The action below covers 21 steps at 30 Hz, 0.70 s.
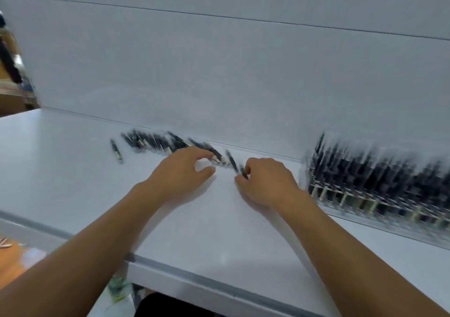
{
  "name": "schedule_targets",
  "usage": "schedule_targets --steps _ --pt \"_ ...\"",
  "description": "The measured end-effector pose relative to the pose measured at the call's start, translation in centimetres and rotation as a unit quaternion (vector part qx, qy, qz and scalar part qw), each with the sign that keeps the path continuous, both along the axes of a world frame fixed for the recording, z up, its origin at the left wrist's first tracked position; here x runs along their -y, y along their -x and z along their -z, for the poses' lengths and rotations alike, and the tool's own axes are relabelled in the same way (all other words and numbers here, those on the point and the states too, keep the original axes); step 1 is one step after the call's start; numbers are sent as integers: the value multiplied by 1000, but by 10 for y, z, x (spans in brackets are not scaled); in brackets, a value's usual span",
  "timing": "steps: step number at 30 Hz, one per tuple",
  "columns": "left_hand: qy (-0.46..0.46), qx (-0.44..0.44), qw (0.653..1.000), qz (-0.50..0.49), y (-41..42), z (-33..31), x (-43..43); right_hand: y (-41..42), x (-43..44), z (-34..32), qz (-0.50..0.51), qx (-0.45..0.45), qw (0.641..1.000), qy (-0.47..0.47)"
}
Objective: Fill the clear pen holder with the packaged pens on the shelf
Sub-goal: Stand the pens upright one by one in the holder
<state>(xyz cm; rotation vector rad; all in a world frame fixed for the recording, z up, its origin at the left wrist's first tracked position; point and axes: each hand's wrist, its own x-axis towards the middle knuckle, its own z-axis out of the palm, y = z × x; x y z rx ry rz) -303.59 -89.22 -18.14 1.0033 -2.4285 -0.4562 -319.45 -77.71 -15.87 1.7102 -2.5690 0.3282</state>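
At frame centre the right hand (266, 182) pinches one pen (242, 172) between thumb and curled fingers; the left hand (181, 170) beside it has thumb and fingers apart, fingertips at the row of packaged pens (165, 142) along the shelf (73, 170) back. This looks like pick-up: next, the pen must go upright into a free slot of the crowded clear pen holder (389, 221) at right. Blur leaves no writing readable.

No legible text anywhere. The packaged pens (155, 141) on the shelf (73, 182) and those in the clear pen holder (379, 195) carry pale label bands, but motion blur smears them past reading.
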Motion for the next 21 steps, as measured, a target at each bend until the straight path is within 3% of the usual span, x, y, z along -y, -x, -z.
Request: schedule_targets --steps 4,10,18,21 --pt "-8 58 997 42 12 3 11 10 8 10 22 41 999 -5" --pt "3 134 988 76 37 7 14 24 11 16 34 170 984 33" --pt "-26 96 987 125 12 6 -6 29 7 18 38 299 946 122" --pt "-60 44 990 121 10 1 -10 31 7 21 37 320 935 151"
